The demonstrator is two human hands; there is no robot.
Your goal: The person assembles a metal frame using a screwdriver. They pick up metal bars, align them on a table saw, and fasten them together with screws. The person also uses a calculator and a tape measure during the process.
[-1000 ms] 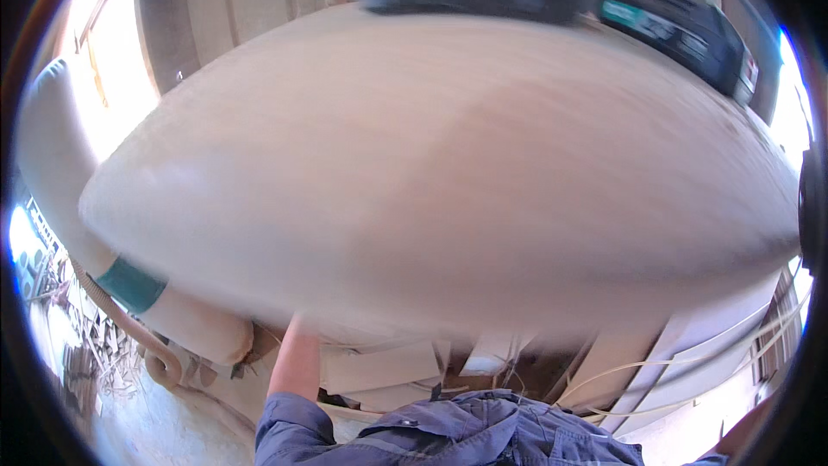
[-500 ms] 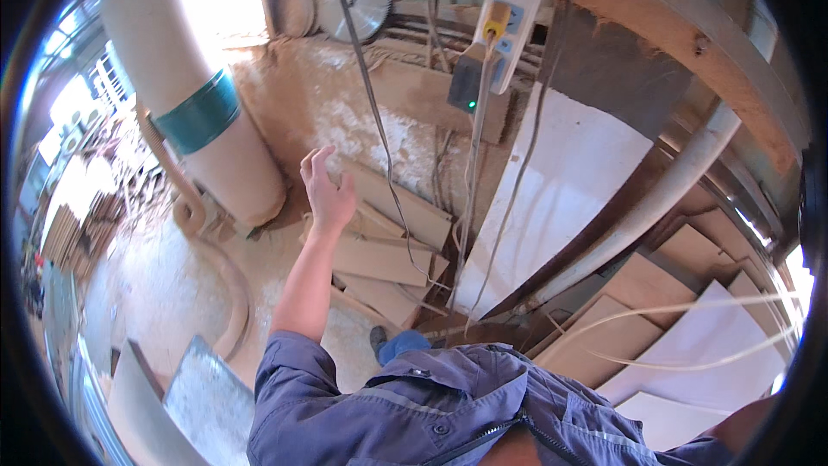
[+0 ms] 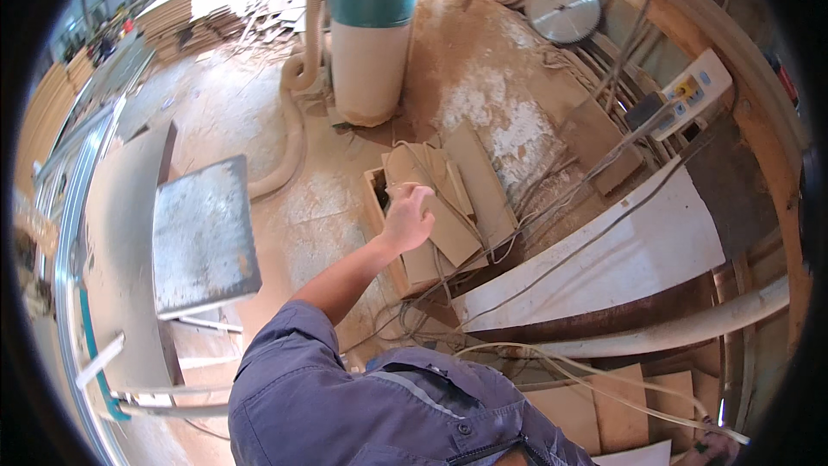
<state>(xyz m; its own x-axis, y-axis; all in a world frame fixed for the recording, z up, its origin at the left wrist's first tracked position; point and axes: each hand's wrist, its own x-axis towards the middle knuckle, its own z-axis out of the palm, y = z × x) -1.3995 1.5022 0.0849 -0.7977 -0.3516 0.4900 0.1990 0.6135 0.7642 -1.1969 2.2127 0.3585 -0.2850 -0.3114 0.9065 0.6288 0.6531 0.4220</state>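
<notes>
Loose cables [image 3: 628,147] beside the boards [image 3: 454,237] could snag your left hand [image 3: 408,220], half-curled and seemingly empty over those boards, if it sweeps right. Your right hand's [image 3: 712,445] grip is unreadable. Since the earlier frame, your view has swung left, centring the dust-collector cylinder [image 3: 371,69].

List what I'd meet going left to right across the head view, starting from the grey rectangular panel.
Grey rectangular panel, the person's left hand, round saw blade, white power strip.

purple-grey shirt [image 3: 345,406], pale stripe [image 3: 424,395], round button [image 3: 464,429], dark zip [image 3: 485,451]
</notes>
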